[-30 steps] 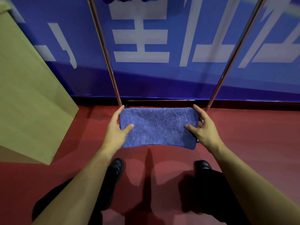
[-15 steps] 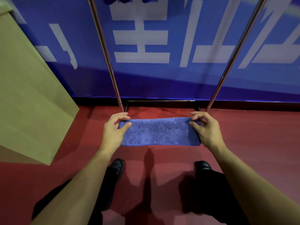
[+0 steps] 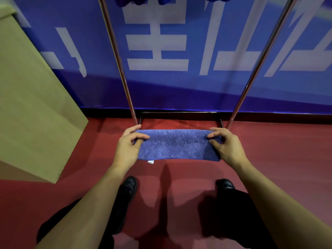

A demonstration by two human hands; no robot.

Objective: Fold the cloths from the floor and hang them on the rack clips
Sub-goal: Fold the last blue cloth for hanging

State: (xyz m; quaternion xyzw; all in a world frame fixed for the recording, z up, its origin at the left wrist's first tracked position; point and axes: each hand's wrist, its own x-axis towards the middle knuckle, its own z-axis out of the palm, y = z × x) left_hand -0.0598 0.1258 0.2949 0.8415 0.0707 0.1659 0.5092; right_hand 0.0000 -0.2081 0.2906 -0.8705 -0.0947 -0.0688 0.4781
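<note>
A blue terry cloth (image 3: 177,145) is stretched flat between my hands as a narrow folded band, held in the air above the red floor. My left hand (image 3: 128,149) pinches its left end, thumb on top. At the other end my right hand (image 3: 225,146) grips it the same way. A small white label (image 3: 150,161) hangs from the lower left edge. Behind the cloth stand the rack's two slanting metal poles (image 3: 117,56) and its dark base bar (image 3: 179,112). Blue cloths (image 3: 133,0) hang at the very top edge; the clips are out of view.
A tan cardboard box (image 3: 30,105) stands at the left on the red floor (image 3: 269,144). A blue banner with white lettering (image 3: 158,42) covers the wall behind the rack. My black shoes (image 3: 130,184) are below the cloth.
The cloth has been folded over once more, from a wider rectangle to a narrow band. Both hands shifted their grip to the ends and stayed about where they were.
</note>
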